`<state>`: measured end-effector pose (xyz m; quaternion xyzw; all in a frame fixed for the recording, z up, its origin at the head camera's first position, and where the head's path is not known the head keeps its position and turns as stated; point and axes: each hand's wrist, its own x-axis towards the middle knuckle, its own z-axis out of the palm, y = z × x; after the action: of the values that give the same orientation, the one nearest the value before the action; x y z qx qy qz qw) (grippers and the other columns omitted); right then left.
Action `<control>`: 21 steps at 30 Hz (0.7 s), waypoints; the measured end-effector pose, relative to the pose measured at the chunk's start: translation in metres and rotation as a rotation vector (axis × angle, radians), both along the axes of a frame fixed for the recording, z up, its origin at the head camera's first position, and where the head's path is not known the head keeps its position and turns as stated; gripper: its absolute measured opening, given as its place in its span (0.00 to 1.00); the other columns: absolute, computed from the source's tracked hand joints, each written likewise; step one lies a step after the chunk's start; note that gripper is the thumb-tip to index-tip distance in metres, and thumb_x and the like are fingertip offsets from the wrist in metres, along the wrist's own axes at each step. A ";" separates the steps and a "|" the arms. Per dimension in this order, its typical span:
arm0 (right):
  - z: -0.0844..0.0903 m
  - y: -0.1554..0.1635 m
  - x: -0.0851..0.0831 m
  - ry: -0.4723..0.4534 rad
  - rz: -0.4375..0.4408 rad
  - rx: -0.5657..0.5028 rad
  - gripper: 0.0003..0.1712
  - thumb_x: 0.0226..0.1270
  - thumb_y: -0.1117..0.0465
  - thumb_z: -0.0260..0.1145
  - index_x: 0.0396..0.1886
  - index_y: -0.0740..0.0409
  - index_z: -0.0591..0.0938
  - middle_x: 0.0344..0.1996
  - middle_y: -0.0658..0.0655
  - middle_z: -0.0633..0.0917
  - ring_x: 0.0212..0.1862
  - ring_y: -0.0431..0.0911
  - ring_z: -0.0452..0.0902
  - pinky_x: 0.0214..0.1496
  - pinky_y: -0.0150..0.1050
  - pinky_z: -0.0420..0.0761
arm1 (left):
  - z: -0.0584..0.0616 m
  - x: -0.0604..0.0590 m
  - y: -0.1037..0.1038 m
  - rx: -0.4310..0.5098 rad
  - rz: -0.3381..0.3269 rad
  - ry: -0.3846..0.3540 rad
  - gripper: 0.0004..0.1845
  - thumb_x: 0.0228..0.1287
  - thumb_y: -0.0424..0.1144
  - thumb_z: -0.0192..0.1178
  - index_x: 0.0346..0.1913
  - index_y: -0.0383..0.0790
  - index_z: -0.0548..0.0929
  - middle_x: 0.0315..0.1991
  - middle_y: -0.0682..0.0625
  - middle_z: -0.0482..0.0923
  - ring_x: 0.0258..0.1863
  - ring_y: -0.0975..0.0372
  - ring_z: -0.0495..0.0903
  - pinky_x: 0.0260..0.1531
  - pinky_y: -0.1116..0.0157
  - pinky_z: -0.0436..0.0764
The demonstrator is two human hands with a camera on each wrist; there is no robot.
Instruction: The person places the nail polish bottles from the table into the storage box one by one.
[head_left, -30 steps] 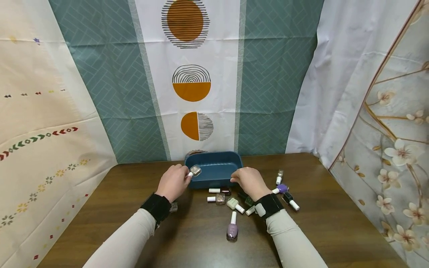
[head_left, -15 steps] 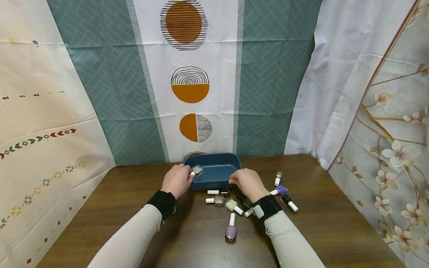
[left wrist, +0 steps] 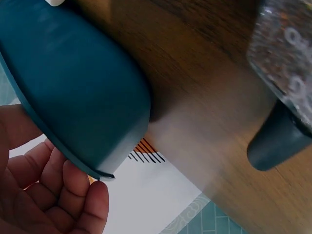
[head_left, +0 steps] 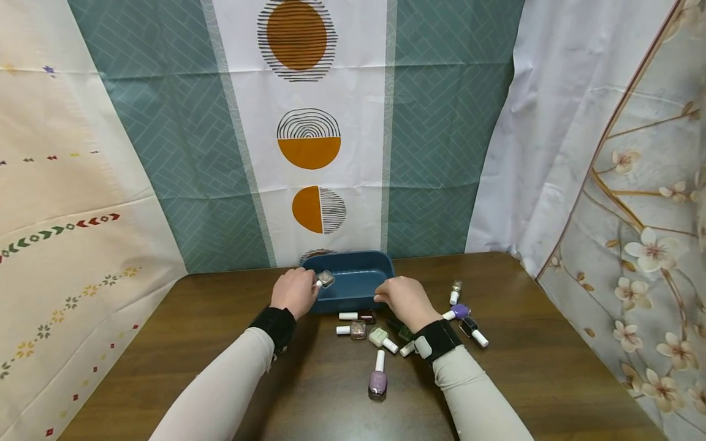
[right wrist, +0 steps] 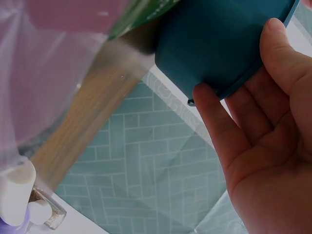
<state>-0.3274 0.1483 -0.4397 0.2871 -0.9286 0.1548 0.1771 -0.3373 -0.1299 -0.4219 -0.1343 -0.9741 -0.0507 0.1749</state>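
Observation:
A dark blue tray (head_left: 353, 269) stands at the back of the brown table (head_left: 524, 367). My left hand (head_left: 295, 292) pinches a silver glitter nail polish bottle (head_left: 325, 279) by its white cap, holding it over the tray's left rim. In the left wrist view the curled fingers (left wrist: 63, 195) lie beside the tray's outer wall (left wrist: 73, 83). My right hand (head_left: 401, 298) rests at the tray's front right corner. In the right wrist view its fingers (right wrist: 219, 126) reach nearly straight to the tray rim (right wrist: 224, 44).
Several nail polish bottles lie in front of the tray: a lilac one (head_left: 377, 380), a pale green one (head_left: 382, 336), a glitter one (head_left: 358, 330), a purple one (head_left: 460, 310). Another glitter bottle (left wrist: 287, 58) lies under my left wrist. Curtains hang around the table.
The left hand has carried the glitter bottle slightly farther over the tray's left rim. The right hand has stayed at the tray's corner. The head view has shifted a little.

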 end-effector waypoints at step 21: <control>0.000 0.000 -0.002 0.004 -0.017 0.018 0.06 0.73 0.58 0.78 0.33 0.50 0.95 0.28 0.48 0.90 0.33 0.46 0.87 0.41 0.46 0.87 | 0.004 -0.007 0.013 -0.060 0.076 -0.115 0.14 0.71 0.41 0.77 0.27 0.42 0.87 0.24 0.50 0.81 0.31 0.53 0.83 0.42 0.47 0.77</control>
<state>-0.3291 0.1482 -0.4402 0.2809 -0.9320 0.1446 0.1777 -0.3443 -0.1165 -0.4181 -0.0994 -0.9880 -0.0226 0.1163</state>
